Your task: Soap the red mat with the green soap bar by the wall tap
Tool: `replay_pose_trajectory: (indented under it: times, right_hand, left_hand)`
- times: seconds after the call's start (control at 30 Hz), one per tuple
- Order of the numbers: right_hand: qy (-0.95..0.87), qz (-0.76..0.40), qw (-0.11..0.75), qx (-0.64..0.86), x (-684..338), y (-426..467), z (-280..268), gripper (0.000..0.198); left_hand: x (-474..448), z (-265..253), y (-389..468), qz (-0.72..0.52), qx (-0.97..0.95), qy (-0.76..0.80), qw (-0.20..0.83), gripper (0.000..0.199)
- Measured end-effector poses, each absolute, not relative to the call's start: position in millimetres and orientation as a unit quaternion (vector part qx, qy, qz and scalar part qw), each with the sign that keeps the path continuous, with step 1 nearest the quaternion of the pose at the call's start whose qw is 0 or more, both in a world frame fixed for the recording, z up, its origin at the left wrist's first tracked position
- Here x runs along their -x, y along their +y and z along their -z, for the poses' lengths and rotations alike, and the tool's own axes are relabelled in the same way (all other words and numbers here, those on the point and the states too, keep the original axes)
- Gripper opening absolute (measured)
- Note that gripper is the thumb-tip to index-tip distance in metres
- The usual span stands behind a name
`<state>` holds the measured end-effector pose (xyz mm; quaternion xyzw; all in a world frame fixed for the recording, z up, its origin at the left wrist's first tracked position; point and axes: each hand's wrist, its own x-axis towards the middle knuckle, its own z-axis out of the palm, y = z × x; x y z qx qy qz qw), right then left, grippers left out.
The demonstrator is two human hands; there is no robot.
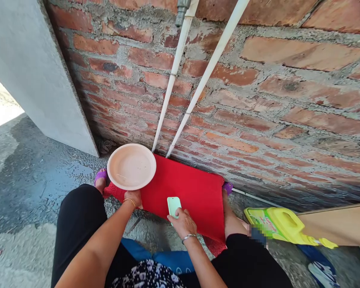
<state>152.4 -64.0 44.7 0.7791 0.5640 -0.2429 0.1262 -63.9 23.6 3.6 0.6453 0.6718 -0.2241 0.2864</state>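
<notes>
My left hand (134, 198) is at the near rim of a pale pink basin (132, 166), closed on it from below with its fingers partly hidden. The basin overhangs the left end of a red mat (186, 180) and looks nearly empty, with a few wet marks inside. In my right hand (183, 224) is a mint-green scrub brush (174, 205), a rounded block with a small hole near its end. Its underside does not show. The brush is over the near middle of the mat, which stretches between my feet in purple slippers.
A brick wall (228, 92) with two white pipes (195, 96) rises just beyond the mat. At the left leans a grey slab (45, 72) above wet concrete floor (33, 172). To the right lies a yellow detergent jug (283, 224) beside a tan board (336, 224).
</notes>
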Motion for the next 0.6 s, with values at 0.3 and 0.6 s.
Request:
replay_pose_trajectory:
  times: [0.3,0.6]
  right_hand:
    - [0.621,0.265,0.116,-0.729,-110,-27,-38,0.028]
    - [0.573,0.254,0.086,-0.774,-120,-13,-44,0.03]
  left_hand:
    - [58,-10,25,0.245,-0.63,0.675,0.296,0.062]
    - [64,0,23,0.222,-0.642,0.676,0.287,0.064]
